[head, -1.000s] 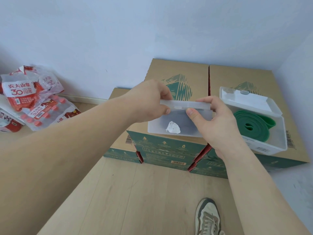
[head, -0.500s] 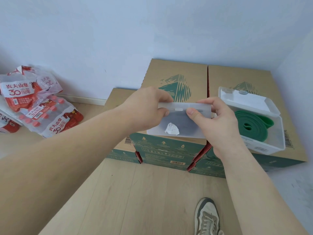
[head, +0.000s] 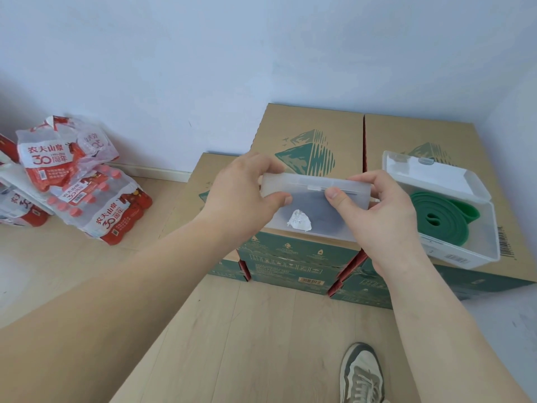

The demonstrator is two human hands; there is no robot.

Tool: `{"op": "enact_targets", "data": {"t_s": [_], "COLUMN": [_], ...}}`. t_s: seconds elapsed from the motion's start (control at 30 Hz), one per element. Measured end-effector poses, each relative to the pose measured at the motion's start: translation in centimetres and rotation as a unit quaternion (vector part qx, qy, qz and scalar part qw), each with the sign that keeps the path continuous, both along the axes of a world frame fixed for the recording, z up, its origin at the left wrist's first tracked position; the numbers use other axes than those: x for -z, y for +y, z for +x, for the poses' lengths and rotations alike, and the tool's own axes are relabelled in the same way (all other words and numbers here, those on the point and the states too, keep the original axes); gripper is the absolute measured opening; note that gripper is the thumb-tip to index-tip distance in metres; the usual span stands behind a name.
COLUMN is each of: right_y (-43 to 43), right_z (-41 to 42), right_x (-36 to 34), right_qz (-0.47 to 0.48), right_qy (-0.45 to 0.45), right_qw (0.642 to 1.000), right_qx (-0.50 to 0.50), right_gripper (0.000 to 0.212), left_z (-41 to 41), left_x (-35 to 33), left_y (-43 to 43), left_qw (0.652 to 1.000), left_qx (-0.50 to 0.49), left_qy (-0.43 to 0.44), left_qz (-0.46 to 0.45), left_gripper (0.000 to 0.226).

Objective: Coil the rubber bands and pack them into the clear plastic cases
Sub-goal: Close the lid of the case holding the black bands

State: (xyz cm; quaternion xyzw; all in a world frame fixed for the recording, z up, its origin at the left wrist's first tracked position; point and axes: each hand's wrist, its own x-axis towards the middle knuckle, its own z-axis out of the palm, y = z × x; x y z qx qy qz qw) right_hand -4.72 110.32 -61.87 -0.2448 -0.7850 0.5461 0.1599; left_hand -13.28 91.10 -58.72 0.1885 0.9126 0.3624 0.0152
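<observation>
I hold a closed clear plastic case (head: 315,219) up in front of me, tilted, above the front edge of the middle cardboard box (head: 308,132). A dark coiled band and a small white packet show dimly through its wall. My left hand (head: 244,193) grips its left end, thumb on the near face. My right hand (head: 377,210) grips its right end, thumb pressing by the latch. To the right, a second clear case (head: 491,248) stands open on the right cardboard box (head: 436,132), with a coiled green rubber band (head: 441,216) inside.
Three cardboard boxes stand side by side against the white wall. Shrink-wrapped packs of red-capped bottles (head: 87,196) lie on the floor at left. My shoe (head: 361,373) is on the wooden floor (head: 261,344) below the boxes.
The case in my hands has sunk slightly and come a little nearer; both thumbs stay along its latch edge. The open case with the green band has not moved.
</observation>
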Motion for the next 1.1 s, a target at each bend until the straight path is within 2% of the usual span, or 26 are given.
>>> {"op": "enact_targets", "data": {"t_s": [0.1, 0.23, 0.4, 0.57, 0.77, 0.9, 1.1], "right_y": [-0.1, 0.0, 1.5, 4.3, 3.9, 3.9, 4.1], "right_z": [0.2, 0.3, 0.8, 2.2, 2.1, 2.0, 2.4], "right_x": [-0.2, -0.2, -0.4, -0.6, -0.5, -0.7, -0.8], "right_qz": [0.003, -0.003, -0.042, -0.183, -0.17, -0.16, -0.086], "right_qy": [-0.002, 0.01, 0.004, 0.004, 0.016, 0.016, -0.02], "right_qw": [1.0, 1.0, 0.999, 0.98, 0.984, 0.985, 0.99], "right_qx": [0.001, 0.007, -0.026, -0.081, -0.056, -0.054, -0.112], "right_gripper": [0.029, 0.033, 0.024, 0.027, 0.027, 0.024, 0.019], "left_z": [0.2, 1.0, 0.9, 1.4, 1.8, 2.3, 2.6], "left_x": [-1.5, -1.8, -1.9, -2.4, -3.2, -3.6, -2.6], "left_y": [1.2, 4.0, 4.1, 4.7, 5.6, 6.4, 5.3], "left_qw": [0.985, 0.954, 0.962, 0.959, 0.948, 0.949, 0.958], "left_qx": [0.073, 0.159, 0.154, 0.151, 0.175, 0.167, 0.152], "left_qy": [0.06, 0.103, 0.052, 0.035, 0.042, 0.038, 0.049], "left_qz": [-0.142, -0.232, -0.221, -0.237, -0.262, -0.266, -0.236], "left_gripper": [0.032, 0.059, 0.062, 0.054, 0.064, 0.061, 0.059]}}
